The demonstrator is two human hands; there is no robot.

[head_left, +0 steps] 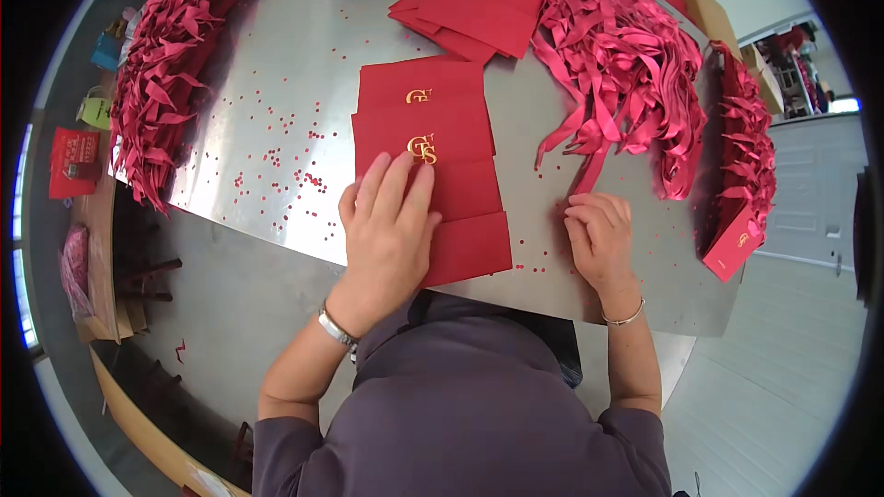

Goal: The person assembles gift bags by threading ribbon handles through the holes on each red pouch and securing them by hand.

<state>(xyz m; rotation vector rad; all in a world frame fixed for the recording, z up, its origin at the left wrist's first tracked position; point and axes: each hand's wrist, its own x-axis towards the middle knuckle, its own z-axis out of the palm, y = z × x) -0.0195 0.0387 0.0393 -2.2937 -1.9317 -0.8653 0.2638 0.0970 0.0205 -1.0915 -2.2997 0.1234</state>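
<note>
My left hand (387, 225) lies with its fingers stretched out on an overlapping row of flat red paper bags or envelopes (465, 244) with gold lettering. Its fingertips rest just below the gold mark of one of them. To the right, my right hand (600, 235) is closed, thumb against fingers, at the lower end of a dark pink ribbon (592, 170). That ribbon runs down from a big loose heap of satin ribbons (626, 64) at the far right of the table. How much of the ribbon is within my fingers is hidden.
More flat red bags (483, 5) are piled at the far middle. Stacks with ribbons attached stand along the left (170, 74) and right (744, 147) of the metal table (304, 46). Small red paper dots (308, 181) lie scattered. Cardboard boxes (709, 9) sit beyond the ribbons.
</note>
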